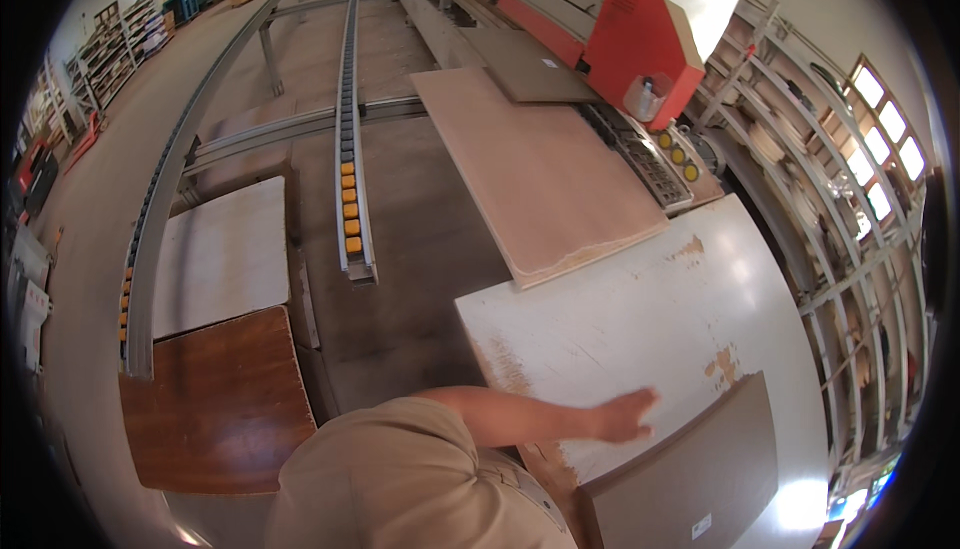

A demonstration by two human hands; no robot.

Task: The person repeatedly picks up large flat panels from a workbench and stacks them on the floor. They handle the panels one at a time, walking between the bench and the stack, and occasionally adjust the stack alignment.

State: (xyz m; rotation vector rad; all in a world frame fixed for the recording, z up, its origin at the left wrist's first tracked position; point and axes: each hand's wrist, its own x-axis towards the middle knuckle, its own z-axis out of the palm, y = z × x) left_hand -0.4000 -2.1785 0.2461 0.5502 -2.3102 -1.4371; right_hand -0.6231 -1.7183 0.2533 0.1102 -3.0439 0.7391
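Note:
My left hand [625,417] reaches from the lower middle across to the right, above a worn white worktop [600,339]. Its fingers look apart, slightly blurred, and nothing shows in them. Nearest to it is a grey-brown panel [700,464] with a small white label, lying at the worktop's near right; a narrow gap seems to separate hand and panel. A larger pinkish-brown board [550,169] with a rough near edge rests farther off, partly on the worktop. Another grey-brown panel [525,61] lies beyond it. My right hand is out of view.
A red machine housing [640,44] stands at the far right beside yellow round buttons [680,156]. Roller rails [349,149] run into the distance. At left lie a reddish-brown wooden board [215,404] and a whitish board [225,254]. Metal shelving [800,139] lines the right side.

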